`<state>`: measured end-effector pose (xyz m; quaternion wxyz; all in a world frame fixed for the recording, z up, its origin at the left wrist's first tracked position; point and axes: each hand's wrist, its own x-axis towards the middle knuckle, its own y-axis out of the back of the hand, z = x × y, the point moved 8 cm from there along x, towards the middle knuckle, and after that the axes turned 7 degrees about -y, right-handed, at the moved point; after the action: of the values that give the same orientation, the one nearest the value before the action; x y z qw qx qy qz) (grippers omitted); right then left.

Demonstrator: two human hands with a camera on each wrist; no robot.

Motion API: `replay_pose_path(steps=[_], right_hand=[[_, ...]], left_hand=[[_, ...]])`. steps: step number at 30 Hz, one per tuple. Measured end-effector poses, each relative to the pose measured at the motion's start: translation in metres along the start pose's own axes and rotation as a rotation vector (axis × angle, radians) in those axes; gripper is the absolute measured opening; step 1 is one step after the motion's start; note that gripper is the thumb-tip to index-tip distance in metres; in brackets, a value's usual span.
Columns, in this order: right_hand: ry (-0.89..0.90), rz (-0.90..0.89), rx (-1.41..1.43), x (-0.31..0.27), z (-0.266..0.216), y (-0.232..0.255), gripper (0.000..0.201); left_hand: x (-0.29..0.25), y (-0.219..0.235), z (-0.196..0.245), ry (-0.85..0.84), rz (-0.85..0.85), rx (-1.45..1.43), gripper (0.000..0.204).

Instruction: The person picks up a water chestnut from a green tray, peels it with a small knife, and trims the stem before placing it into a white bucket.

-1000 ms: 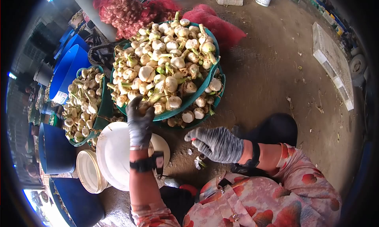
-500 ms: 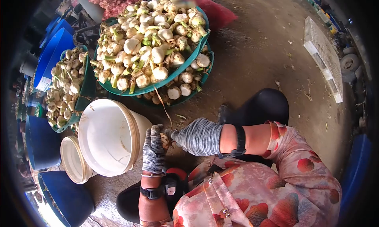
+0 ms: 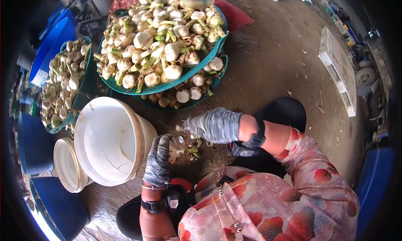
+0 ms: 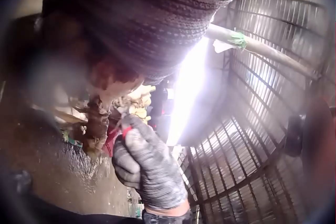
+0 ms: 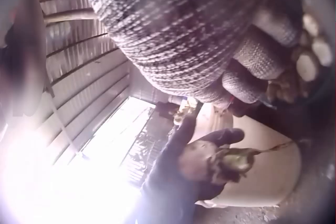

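In the head view the gloved left hand [image 3: 157, 161] is beside the large white bucket [image 3: 104, 142]. The right wrist view shows that hand [image 5: 170, 182] gripping a garlic bulb [image 5: 195, 161], its green stem pointing outward. The gloved right hand [image 3: 215, 125] is up and right of the left, a small gap between them. Its fingers curl round a small tool, of which a red part [image 4: 126, 131] shows in the left wrist view; the rest is mostly hidden. Beyond both hands, trimmed garlic [image 3: 171, 52] is heaped in a green-rimmed container [image 3: 167, 86].
A smaller white bucket [image 3: 63, 167] and blue tubs [image 3: 35, 144] stand at the left, near another garlic container [image 3: 63, 125]. Scraps [image 3: 193, 152] lie on the floor below the right hand. A white crate [image 3: 335, 69] is at the right, red sacks [image 3: 232, 14] behind the heap.
The left hand has come from the heap's near rim down beside the bucket with a bulb. The right hand met it half a second ago and has since moved slightly up and right, apart from it.
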<state>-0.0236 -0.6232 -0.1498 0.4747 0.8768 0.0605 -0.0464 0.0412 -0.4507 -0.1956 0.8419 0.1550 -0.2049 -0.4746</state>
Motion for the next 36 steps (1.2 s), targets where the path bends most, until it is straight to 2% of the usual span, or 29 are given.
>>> replay_pose_path(steps=[2,3,5,6,10,12,13,14,15,16,18,20,21,22,24,27,28,29,31,33,35,36], right_hand=[[0.116,-0.024,0.060,-0.012,-0.029,0.002,0.016],[0.074,-0.084,0.061,-0.015,-0.035,-0.005,0.017],[-0.029,-0.268,-0.048,-0.017,-0.048,-0.012,0.018],[0.009,-0.242,-0.072,-0.019,-0.049,-0.020,0.018],[-0.019,-0.327,-0.148,-0.018,-0.043,-0.030,0.019],[-0.058,-0.339,-0.165,-0.015,-0.036,-0.028,0.020],[-0.097,-0.351,-0.185,-0.013,-0.029,-0.025,0.021],[-0.198,-0.287,-0.274,-0.010,-0.013,-0.015,0.024],[-0.221,-0.226,-0.254,-0.003,0.011,-0.014,0.028],[-0.247,-0.176,-0.158,0.000,0.027,-0.015,0.030],[-0.254,-0.131,-0.082,0.002,0.024,0.000,0.034],[-0.263,-0.040,0.198,-0.004,0.009,0.013,0.046],[-0.189,-0.050,0.261,-0.007,0.002,0.008,0.050],[-0.187,-0.119,0.302,-0.009,-0.005,0.000,0.050],[-0.258,-0.238,0.446,-0.012,-0.012,-0.023,0.046],[-0.198,-0.170,0.492,-0.004,-0.004,-0.034,0.044],[-0.238,-0.181,0.602,-0.005,0.003,-0.036,0.043],[-0.242,-0.179,0.604,-0.004,0.005,-0.034,0.043],[-0.126,-0.003,0.425,0.000,0.002,-0.016,0.034],[-0.165,0.045,0.416,-0.003,0.000,-0.010,0.034],[-0.134,0.189,0.286,-0.009,-0.011,0.003,0.035],[-0.142,0.232,0.333,-0.010,-0.011,0.003,0.034]], left_hand=[[-0.001,-0.002,0.012,-0.150,-0.005,0.285,0.068],[-0.001,-0.003,0.013,-0.140,-0.007,0.283,0.068],[0.001,-0.009,-0.008,0.275,-0.024,-0.003,0.048],[0.007,-0.007,0.002,0.436,0.030,-0.083,0.032],[0.012,-0.014,0.007,0.320,0.041,-0.070,0.038],[0.017,-0.015,0.020,0.499,-0.023,-0.117,0.039],[0.016,-0.015,0.021,0.501,-0.022,-0.115,0.039],[0.017,-0.018,0.025,0.471,-0.012,-0.240,0.039],[0.017,-0.022,0.029,0.435,-0.012,-0.364,0.040],[0.018,-0.021,0.030,0.427,0.019,-0.352,0.042],[0.018,-0.020,0.026,0.430,0.043,-0.375,0.043],[0.014,-0.017,0.017,0.444,0.060,-0.399,0.053],[0.012,-0.016,0.016,0.447,0.061,-0.396,0.053],[0.014,-0.013,0.021,0.390,0.089,-0.371,0.054],[0.017,-0.012,0.031,0.313,0.099,-0.389,0.064],[0.015,-0.011,0.048,0.314,0.041,-0.366,0.067],[0.015,-0.009,0.049,0.277,0.018,-0.329,0.068],[0.015,-0.010,0.051,0.277,0.013,-0.331,0.068],[0.019,-0.007,0.070,0.118,-0.015,-0.129,0.070],[0.021,-0.010,0.077,0.093,-0.048,-0.110,0.066],[0.021,-0.012,0.066,0.217,-0.006,-0.233,0.066],[0.017,-0.014,0.055,0.288,0.019,-0.321,0.066]])
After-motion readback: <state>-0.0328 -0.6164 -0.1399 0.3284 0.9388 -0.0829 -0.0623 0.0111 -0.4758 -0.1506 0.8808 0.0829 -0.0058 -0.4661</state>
